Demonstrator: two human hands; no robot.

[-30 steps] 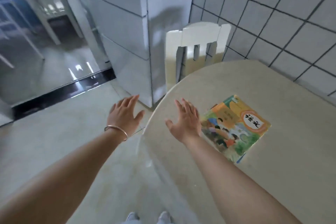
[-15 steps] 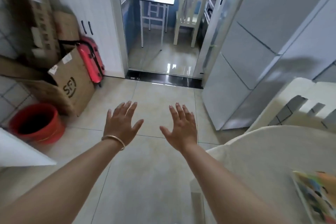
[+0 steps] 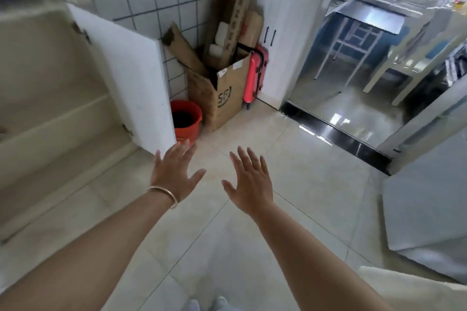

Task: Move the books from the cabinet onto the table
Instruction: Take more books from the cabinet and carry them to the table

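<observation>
At the bottom edge the tips of two shoes [image 3: 208, 304] show on the tiled floor [image 3: 303, 197], and at the lower right a pale corner of the surface [image 3: 414, 290] juts in. Both forearms reach forward over the floor. The left hand [image 3: 174, 171], with a bangle [image 3: 164, 192] on its wrist, has its fingers spread wide and holds nothing; the right hand [image 3: 250, 182] just beside it is equally spread and bare. The two do not touch. Just beyond the left fingertips stands the open white door [image 3: 136, 83] of the cabinet [image 3: 50, 108], whose pale shelves fill the left side; they are blurred, and no book can be made out on them from here. Behind the door sits a red bucket [image 3: 187, 118], then a cardboard box [image 3: 222, 93] stuffed with flattened cartons, and a pink suitcase [image 3: 255, 78] against the tiled wall. Farther right, a doorway opens on a room with a dark table [image 3: 371, 17].
</observation>
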